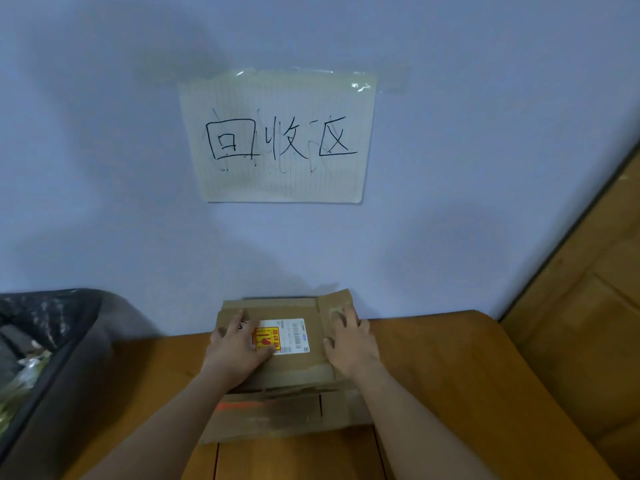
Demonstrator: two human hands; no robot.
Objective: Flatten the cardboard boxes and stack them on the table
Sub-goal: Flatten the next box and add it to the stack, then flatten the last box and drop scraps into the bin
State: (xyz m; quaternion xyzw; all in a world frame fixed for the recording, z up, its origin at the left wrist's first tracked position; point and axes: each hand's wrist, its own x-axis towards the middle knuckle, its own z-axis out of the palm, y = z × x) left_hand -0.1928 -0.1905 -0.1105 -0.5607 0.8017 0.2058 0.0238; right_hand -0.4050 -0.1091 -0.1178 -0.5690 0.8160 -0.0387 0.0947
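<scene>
— So, where does the flattened brown cardboard box with the white-and-yellow shipping label lie from the hands?
— Directly under both. The left hand presses flat on its left part, partly over the label; the right hand presses flat on the raised flap at its right edge. Fingers on both are spread and fairly straight, gripping nothing.
— And its place?
— On the orange-brown wooden table, at the far edge against the pale blue wall, atop another flattened cardboard sheet with an orange streak that juts out nearer.
— Its long axis?
— Roughly left to right, I'd judge. The right flap tilts up at the far right corner, so the right hand is nearer what probably still needs pressing down.
— Its look?
— Creased, taped, mostly flat.
</scene>
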